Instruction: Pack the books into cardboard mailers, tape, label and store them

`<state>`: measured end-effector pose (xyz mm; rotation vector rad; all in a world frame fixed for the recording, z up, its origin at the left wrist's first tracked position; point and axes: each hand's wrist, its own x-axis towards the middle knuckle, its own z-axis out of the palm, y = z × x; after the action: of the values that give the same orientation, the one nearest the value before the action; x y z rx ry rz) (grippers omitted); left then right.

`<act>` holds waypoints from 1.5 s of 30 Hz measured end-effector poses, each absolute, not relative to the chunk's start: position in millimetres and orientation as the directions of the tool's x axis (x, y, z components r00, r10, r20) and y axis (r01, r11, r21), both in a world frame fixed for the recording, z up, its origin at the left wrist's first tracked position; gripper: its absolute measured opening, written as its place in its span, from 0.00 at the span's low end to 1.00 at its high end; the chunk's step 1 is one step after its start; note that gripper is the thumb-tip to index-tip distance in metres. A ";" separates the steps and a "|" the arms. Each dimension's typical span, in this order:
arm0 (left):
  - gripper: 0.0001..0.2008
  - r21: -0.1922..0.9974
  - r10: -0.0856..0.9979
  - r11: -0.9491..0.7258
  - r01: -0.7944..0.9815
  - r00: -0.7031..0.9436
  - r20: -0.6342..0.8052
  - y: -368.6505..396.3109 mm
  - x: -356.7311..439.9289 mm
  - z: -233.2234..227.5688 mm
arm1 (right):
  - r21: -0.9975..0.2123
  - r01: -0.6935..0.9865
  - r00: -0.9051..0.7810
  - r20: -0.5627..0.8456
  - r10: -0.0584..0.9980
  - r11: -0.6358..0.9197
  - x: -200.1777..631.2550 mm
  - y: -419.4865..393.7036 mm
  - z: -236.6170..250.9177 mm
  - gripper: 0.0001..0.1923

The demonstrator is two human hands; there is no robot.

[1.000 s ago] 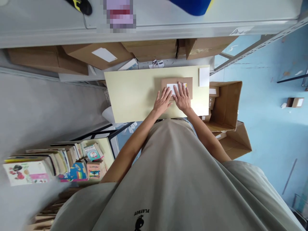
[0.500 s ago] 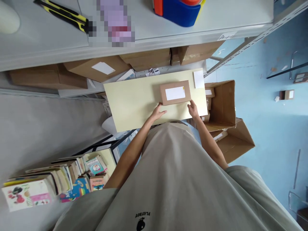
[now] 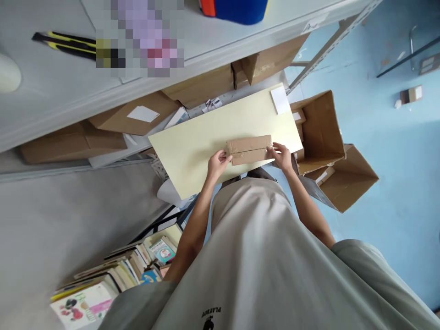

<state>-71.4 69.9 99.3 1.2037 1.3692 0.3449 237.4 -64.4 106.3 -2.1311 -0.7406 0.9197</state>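
I hold a taped brown parcel [image 3: 250, 150] by its two short ends above the near edge of the pale yellow desk [image 3: 199, 142]. My left hand [image 3: 217, 163] grips it at 9 o'clock, my right hand [image 3: 282, 156] at 3 o'clock, fingers curled around the edges. A white label pad [image 3: 279, 99] lies at 1 o'clock on the desk; an open carton [image 3: 323, 128] stands at 3 o'clock, books [image 3: 137, 266] at 7 o'clock.

The pale yellow tabletop [image 3: 192, 146] lies bare left of the parcel [image 3: 249, 149]. Behind it, stacked cartons [image 3: 137, 117] under the shelf [image 3: 103, 91] block reach; an open box [image 3: 321, 133] crowds the right edge.
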 end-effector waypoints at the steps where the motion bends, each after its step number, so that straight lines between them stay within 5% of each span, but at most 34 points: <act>1: 0.25 0.806 0.787 0.426 0.410 0.272 -0.554 67.5 -73.9 98.7 | -0.794 0.189 0.589 -0.379 0.714 -0.578 230.8 -71.0 106.7 0.52; 6: 0.30 0.835 0.764 0.407 0.370 0.363 -0.533 51.0 -77.4 107.2 | -0.861 0.036 0.576 -0.397 0.715 -0.507 203.6 -102.4 120.1 0.55; 13: 0.32 0.850 0.816 0.359 0.385 0.312 -0.486 42.4 -34.1 128.5 | -0.894 0.070 0.645 -0.297 0.704 -0.442 239.7 -127.2 133.8 0.50; 19: 0.28 0.834 0.839 0.318 0.451 0.276 -0.469 24.8 64.6 153.3 | -0.893 0.000 0.658 -0.338 0.673 -0.450 331.7 -134.2 123.8 0.52; 25: 0.29 0.824 0.792 0.234 0.516 0.390 -0.469 -1.2 204.7 157.0 | -0.864 -0.110 0.760 -0.392 0.519 -0.491 444.5 -184.5 112.1 0.48; 32: 0.26 0.810 0.629 0.140 0.570 0.581 -0.517 -34.7 341.2 111.4 | -0.804 -0.250 0.849 -0.450 0.277 -0.539 514.4 -252.5 65.0 0.47; 38: 0.25 0.715 0.521 0.210 0.667 0.543 -0.659 -56.9 385.5 56.6 | -0.777 -0.294 0.839 -0.489 0.239 -0.557 533.5 -278.1 23.8 0.45; 45: 0.35 0.670 0.593 0.118 0.733 0.489 -0.640 -25.9 413.3 17.2 | -0.727 -0.440 0.729 -0.632 0.262 -0.528 528.0 -250.9 -18.4 0.43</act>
<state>413.3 -25.9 17.2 1.5618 1.1850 -0.1489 528.0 -250.9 -18.4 -1.9365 0.1367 0.8861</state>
